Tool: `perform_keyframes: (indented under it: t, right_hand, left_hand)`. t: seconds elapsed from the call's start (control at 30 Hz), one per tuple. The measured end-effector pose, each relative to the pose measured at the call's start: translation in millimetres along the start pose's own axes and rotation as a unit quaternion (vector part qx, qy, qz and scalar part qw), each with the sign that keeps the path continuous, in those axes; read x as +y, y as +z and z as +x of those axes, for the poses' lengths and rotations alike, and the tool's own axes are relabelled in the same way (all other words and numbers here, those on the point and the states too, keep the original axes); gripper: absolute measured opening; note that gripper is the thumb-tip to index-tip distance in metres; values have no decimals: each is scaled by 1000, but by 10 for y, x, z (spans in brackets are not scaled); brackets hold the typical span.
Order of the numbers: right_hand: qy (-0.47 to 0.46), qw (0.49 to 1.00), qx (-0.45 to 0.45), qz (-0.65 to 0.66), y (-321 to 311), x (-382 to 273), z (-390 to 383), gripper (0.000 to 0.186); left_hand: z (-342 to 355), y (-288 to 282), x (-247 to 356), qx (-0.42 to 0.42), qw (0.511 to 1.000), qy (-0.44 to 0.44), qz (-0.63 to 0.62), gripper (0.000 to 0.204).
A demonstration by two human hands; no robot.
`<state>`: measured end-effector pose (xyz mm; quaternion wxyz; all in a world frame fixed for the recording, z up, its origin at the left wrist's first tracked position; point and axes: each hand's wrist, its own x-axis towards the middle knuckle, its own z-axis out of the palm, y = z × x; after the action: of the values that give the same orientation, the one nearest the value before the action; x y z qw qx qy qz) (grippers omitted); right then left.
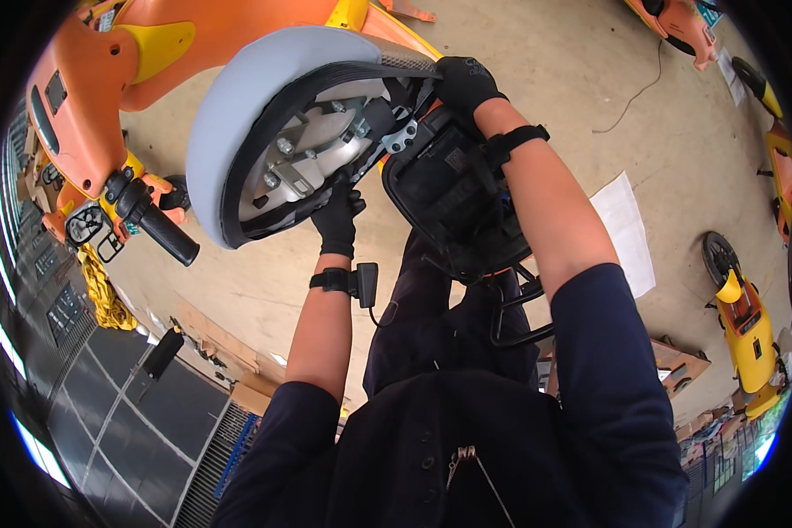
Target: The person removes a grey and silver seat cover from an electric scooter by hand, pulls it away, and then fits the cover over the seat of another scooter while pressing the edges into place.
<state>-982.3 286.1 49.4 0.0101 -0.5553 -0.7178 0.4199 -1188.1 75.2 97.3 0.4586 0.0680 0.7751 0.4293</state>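
A grey scooter seat (238, 114) is tipped up on its hinge, and its underside faces me. Bolts, a metal plate and a black edge show there. My left hand (336, 220), in a black glove, is closed round the near edge of the seat. At the seat's hinge end, my right hand (466, 84), also gloved in black, has its fingers bent over the edge. Some of its fingertips are hidden. Below the hinge bracket (400, 136) sits a black storage bin (449, 167), between the seat and my right forearm.
The orange scooter body (211, 35) spans the upper left, with a black handlebar grip (167, 233) sticking out toward me. A white paper sheet (623, 229) lies on the floor at right. Farther right is a yellow scooter (746, 339). Dark panels (123, 422) stand lower left.
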Motion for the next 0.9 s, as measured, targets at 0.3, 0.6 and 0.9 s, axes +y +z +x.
perform_keyframes:
  t: [0.3, 0.6, 0.9]
  right_hand:
    - [-12, 997, -58, -49, -35, 0, 6, 24]
    - [-75, 987, -121, 68, 33, 95, 81, 24]
    - [-146, 983, -107, -18, 21, 207, 150, 27]
  left_hand:
    - [-38, 19, 14, 14, 1000, -8, 7, 25]
    - [4, -255, -76, -46, 994, -34, 95, 20]
    - [181, -525, -464, -233, 918, 130, 293, 44]
